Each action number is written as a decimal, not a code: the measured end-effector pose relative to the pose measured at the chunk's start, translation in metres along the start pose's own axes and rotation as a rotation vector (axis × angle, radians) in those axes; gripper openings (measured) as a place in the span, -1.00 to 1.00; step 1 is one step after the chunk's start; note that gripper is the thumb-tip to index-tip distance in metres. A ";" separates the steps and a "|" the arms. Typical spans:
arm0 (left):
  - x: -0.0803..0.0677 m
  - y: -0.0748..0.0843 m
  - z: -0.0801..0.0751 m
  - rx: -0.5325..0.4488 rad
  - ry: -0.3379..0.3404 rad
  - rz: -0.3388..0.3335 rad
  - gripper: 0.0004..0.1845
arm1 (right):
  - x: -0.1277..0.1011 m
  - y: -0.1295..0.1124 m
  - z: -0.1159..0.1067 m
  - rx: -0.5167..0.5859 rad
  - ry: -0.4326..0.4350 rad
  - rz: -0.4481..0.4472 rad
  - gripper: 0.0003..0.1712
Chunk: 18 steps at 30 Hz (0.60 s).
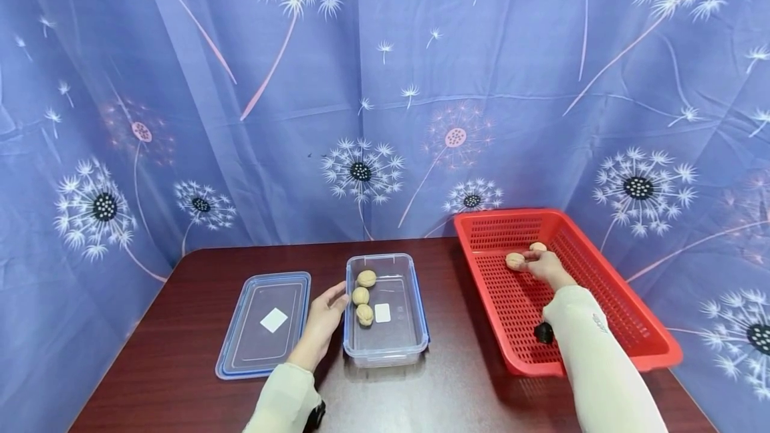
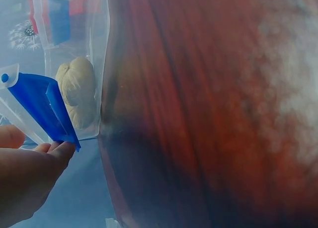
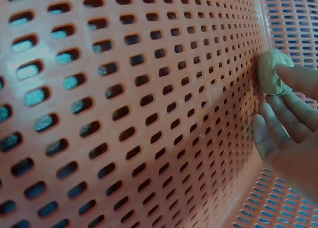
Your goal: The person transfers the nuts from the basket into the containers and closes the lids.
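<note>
In the head view, we judged that the step in hand was picking up a walnut [image 1: 515, 260] from the red basket [image 1: 631, 326] at the right of the desk [image 1: 180, 366], while three walnuts [image 1: 363, 296] already lay in the clear container [image 1: 415, 339], its lid [image 1: 240, 353] lying just beside it. Our right hand [image 1: 546, 264] was at this walnut, with a second one [image 1: 538, 246] close behind it. Our left hand [image 1: 325, 319] rested against the left wall of the container, its grip relaxed and apart. In the left wrist view, the fingertips [image 2: 59, 151] touched the blue clasp [image 2: 44, 109], with walnuts visible behind the clear wall. In the right wrist view, the fingers [image 3: 298, 79] curled on the walnut [image 3: 271, 71] against the basket floor, the grip closing around it. The next move, we think, called for lifting it firmly and carrying it over to the container.
</note>
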<state>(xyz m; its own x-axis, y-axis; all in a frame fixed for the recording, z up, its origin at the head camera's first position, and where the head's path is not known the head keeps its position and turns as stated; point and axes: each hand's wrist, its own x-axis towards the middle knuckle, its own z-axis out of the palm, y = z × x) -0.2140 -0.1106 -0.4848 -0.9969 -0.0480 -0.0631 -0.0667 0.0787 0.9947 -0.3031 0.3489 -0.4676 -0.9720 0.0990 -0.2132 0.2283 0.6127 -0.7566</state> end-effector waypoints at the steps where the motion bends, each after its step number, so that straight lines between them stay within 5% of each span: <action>1: 0.000 0.000 0.000 -0.002 0.000 0.000 -0.55 | 0.001 0.001 0.001 -0.002 0.000 0.006 -0.36; 18: 0.001 0.000 0.000 -0.016 0.003 -0.005 -0.55 | -0.003 -0.004 0.006 -0.045 0.050 0.021 -0.40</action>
<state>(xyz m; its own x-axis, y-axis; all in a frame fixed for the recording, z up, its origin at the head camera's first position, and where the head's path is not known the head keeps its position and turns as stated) -0.2147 -0.1105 -0.4849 -0.9964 -0.0511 -0.0681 -0.0713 0.0624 0.9955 -0.3009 0.3413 -0.4680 -0.9687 0.1506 -0.1972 0.2474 0.6448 -0.7232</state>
